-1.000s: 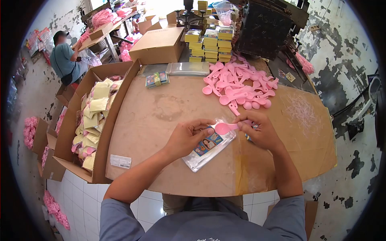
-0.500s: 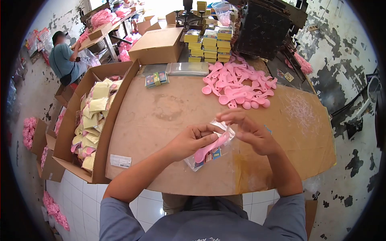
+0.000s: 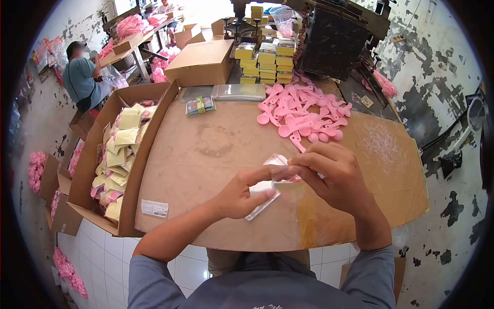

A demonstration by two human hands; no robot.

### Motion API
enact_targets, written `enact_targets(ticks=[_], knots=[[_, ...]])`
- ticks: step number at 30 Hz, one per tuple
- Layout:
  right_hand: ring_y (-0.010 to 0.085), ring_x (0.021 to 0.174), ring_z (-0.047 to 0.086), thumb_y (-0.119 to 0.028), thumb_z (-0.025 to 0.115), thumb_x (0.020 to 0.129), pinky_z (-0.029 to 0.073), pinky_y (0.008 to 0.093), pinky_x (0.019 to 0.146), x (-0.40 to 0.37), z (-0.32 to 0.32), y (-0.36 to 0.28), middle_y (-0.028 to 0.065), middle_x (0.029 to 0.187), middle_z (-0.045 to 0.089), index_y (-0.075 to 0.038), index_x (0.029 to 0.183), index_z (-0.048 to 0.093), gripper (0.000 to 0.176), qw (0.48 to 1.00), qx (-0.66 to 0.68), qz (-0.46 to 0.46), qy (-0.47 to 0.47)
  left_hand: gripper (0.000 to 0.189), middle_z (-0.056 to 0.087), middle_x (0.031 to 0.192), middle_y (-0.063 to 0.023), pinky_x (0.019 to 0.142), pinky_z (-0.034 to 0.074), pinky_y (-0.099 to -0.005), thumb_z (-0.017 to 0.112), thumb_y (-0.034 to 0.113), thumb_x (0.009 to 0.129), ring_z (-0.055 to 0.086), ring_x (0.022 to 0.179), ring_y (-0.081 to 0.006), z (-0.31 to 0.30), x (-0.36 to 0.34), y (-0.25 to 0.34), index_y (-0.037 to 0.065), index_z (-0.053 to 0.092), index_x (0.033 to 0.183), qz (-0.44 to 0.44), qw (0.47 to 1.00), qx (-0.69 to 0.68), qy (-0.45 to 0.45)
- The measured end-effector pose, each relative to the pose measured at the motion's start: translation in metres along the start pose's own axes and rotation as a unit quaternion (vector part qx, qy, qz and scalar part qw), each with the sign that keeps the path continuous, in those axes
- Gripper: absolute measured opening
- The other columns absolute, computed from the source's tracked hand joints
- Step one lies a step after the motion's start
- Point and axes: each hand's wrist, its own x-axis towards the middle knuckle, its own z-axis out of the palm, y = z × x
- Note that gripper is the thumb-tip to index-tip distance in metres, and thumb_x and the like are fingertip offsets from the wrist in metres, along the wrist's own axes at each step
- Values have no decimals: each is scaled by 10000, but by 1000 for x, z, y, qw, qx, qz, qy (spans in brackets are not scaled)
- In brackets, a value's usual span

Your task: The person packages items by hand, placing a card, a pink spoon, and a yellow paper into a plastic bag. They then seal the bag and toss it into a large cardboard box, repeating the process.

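Observation:
A small clear plastic bag point(image 3: 261, 206) lies between my hands over the brown work surface, its pale side showing. Something pink shows through near its upper end, partly covered by fingers. My left hand point(image 3: 242, 191) has the bag between thumb and fingers. At the bag's upper end my right hand point(image 3: 332, 172) pinches the plastic with thumb and fingertips. Just beyond my right hand lies a heap of pink measuring spoons point(image 3: 303, 110), one handle reaching close to the fingers.
A long carton point(image 3: 149, 175) of filled bags stands left. At the back are a banded card bundle point(image 3: 200, 105), clear plastic sleeves point(image 3: 239, 92), stacked card packs point(image 3: 267, 62) and a closed box point(image 3: 199, 62). Plastic strips point(image 3: 383, 144) lie right. A person point(image 3: 82, 77) sits far left.
The bag has turned over from its printed side with the pink spoon to a pale side. My right hand has closed from loosely spread fingers to a pinch on it.

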Motion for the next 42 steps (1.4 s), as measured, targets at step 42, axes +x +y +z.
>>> enact_targets(ticks=[42], knots=[[361, 1182, 625, 24, 640, 850, 448, 468, 1070, -161, -73, 186, 212, 1227, 667, -21, 1336, 601, 489, 857, -411, 300, 81, 267, 778, 962, -68, 653, 556, -226, 605, 217, 1078, 700, 805, -58, -2, 9, -6, -19, 691, 1168, -164, 965, -59, 196]])
